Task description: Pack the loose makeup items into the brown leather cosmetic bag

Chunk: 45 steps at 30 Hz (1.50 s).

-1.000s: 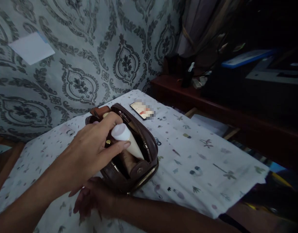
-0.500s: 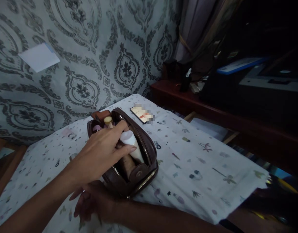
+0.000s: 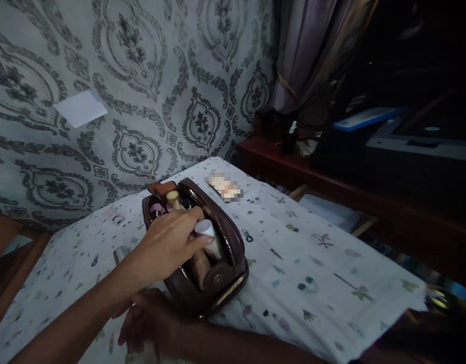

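Step looked like settling a tube [image 3: 216, 248] into the open bag [image 3: 191, 302]; next move called for a gentle release.
Lower left: right hand [image 3: 149, 321] lay with fingers loosely curled, too dark to tell any hold. Centre: left hand [image 3: 172, 242] had thumb and fingers closed around the tube near its pale cap [image 3: 204, 227].
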Motion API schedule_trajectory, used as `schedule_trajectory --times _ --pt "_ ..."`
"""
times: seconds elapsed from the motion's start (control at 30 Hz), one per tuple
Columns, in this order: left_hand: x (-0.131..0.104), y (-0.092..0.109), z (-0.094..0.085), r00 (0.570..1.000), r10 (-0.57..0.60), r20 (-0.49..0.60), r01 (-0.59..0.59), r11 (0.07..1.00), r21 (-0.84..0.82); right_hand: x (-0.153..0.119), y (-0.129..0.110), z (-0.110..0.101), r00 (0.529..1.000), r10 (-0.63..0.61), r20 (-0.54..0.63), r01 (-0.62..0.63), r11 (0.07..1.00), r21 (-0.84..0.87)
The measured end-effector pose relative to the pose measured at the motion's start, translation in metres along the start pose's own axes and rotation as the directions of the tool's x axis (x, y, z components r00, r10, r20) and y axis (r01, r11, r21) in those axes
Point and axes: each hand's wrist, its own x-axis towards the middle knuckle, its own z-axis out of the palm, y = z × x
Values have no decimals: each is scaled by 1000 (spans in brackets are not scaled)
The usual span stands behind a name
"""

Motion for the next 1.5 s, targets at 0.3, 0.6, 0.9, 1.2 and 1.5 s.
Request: schedule_trajectory --times 0.3,0.6,0.9,1.2,1.5 --pt "2 -2 3 999 33 -23 -33 999 -5 1 -5 2 1000 23 9 -23 1000 -7" --pt "-3 -2 -2 998 39 -49 -40 999 -12 -8 -10 6 1000 -16 -8 16 1000 -18" --pt "-40 -23 -23 907 -78 -413 -39 963 -267 -10 -16 11 999 3 -54 -5 999 -36" --pt "-108 -102 27 774 -493 -397 232 805 -547 -14 -15 11 997 -34 -76 30 998 -59" --pt "-146 -156 102 650 -683 -333 377 671 -638 -18 -18 14 997 -52 -51 49 998 -45"
